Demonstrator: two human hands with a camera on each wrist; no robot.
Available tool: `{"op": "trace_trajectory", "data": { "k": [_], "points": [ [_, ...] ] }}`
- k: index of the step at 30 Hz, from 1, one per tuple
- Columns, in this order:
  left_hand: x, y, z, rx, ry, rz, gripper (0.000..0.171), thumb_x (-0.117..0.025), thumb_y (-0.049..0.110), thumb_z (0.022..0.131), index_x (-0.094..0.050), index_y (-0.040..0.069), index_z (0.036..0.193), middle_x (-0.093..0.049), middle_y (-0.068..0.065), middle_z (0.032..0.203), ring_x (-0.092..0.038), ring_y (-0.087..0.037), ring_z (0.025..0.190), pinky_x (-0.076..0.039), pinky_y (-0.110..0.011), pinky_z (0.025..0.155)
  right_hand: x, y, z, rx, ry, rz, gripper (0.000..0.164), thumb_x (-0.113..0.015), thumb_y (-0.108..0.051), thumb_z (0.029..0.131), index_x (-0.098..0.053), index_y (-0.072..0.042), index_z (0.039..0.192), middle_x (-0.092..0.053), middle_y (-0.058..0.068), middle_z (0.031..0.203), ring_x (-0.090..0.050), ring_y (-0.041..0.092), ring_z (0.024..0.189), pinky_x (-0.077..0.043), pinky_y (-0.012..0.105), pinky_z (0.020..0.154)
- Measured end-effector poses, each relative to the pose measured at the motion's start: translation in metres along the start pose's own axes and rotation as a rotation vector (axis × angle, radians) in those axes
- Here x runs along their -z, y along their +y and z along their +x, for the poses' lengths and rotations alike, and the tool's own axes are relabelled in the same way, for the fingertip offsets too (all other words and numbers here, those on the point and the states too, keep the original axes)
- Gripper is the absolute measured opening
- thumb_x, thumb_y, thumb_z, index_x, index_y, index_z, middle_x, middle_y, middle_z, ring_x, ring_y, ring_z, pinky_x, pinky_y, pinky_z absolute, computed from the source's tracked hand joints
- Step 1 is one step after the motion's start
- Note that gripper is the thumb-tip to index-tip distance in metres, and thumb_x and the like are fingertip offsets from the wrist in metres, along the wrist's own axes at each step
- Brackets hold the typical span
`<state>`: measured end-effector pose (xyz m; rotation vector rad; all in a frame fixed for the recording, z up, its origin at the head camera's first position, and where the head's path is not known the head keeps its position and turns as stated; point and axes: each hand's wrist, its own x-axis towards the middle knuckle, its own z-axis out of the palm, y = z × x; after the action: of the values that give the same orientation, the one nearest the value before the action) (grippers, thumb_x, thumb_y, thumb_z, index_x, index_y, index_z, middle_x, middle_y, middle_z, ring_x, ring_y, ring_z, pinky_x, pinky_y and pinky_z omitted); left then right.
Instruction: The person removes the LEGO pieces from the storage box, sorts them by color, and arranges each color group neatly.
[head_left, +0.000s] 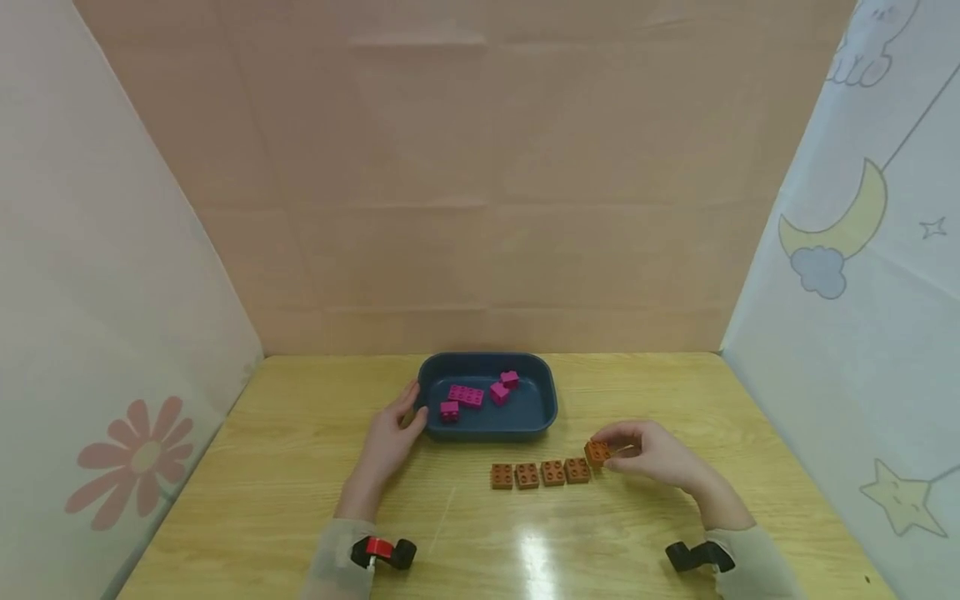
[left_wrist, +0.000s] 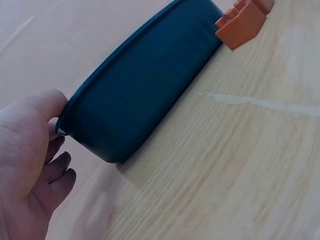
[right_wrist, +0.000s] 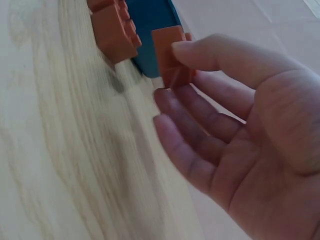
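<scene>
My right hand (head_left: 648, 450) pinches an orange-brown toy building brick (head_left: 597, 453) between thumb and fingers. In the right wrist view this brick (right_wrist: 172, 55) appears tilted, with the other fingers loosely curled beneath it. Just left of it, several matching bricks (head_left: 552, 472) stand in a row on the table, studs up. My left hand (head_left: 392, 437) holds the left end of a dark blue tray (head_left: 480, 435). The left wrist view has the thumb on the rim of the tray (left_wrist: 135, 85) and the fingers curled near the corner. Several magenta bricks (head_left: 467, 396) lie inside the tray.
The wooden table (head_left: 285, 483) carries the tray near its back edge, with the brick row in front. A beige backdrop (head_left: 480, 250) rises behind, and patterned white panels stand at the left (head_left: 112, 292) and right (head_left: 862, 333).
</scene>
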<state>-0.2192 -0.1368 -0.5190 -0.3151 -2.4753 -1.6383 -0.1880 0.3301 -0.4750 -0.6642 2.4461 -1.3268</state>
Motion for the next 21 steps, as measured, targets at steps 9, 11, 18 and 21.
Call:
{"op": "trace_trajectory", "data": {
  "k": [9, 11, 18, 21],
  "points": [
    [0.002, 0.001, 0.001, 0.023, -0.012, 0.011, 0.056, -0.067, 0.016, 0.108, -0.047, -0.002, 0.157, -0.041, -0.012, 0.167, -0.035, -0.029, 0.156, -0.03, -0.047, 0.126, 0.004, 0.013, 0.001, -0.025, -0.104, 0.0, 0.037, -0.08, -0.011, 0.097, -0.071, -0.004, 0.132, -0.071, 0.015, 0.13, -0.069, 0.022, 0.118, -0.06, 0.029, 0.095],
    [0.002, 0.002, 0.002, 0.023, -0.014, 0.014, 0.057, -0.067, 0.016, 0.108, -0.046, -0.003, 0.158, -0.04, -0.013, 0.168, -0.034, -0.03, 0.156, -0.029, -0.048, 0.126, 0.005, 0.015, 0.001, -0.026, -0.106, -0.008, 0.036, -0.08, -0.012, 0.097, -0.072, -0.005, 0.132, -0.071, 0.014, 0.13, -0.069, 0.021, 0.118, -0.06, 0.029, 0.094],
    [0.002, 0.001, 0.001, 0.03, -0.021, 0.016, 0.057, -0.066, 0.017, 0.109, -0.045, -0.002, 0.158, -0.04, -0.009, 0.168, -0.034, -0.028, 0.157, -0.032, -0.046, 0.125, 0.002, 0.016, 0.0, -0.057, -0.097, -0.073, 0.035, -0.084, -0.017, 0.094, -0.074, -0.01, 0.127, -0.073, 0.006, 0.126, -0.068, 0.017, 0.115, -0.06, 0.03, 0.092],
    [0.002, 0.0, 0.001, 0.032, -0.024, 0.014, 0.057, -0.065, 0.018, 0.109, -0.045, -0.001, 0.159, -0.039, -0.005, 0.169, -0.033, -0.026, 0.157, -0.033, -0.044, 0.125, 0.0, 0.012, 0.0, -0.064, -0.086, -0.091, 0.035, -0.085, -0.018, 0.093, -0.074, -0.01, 0.126, -0.073, 0.005, 0.124, -0.068, 0.019, 0.114, -0.059, 0.03, 0.091]
  ]
}}
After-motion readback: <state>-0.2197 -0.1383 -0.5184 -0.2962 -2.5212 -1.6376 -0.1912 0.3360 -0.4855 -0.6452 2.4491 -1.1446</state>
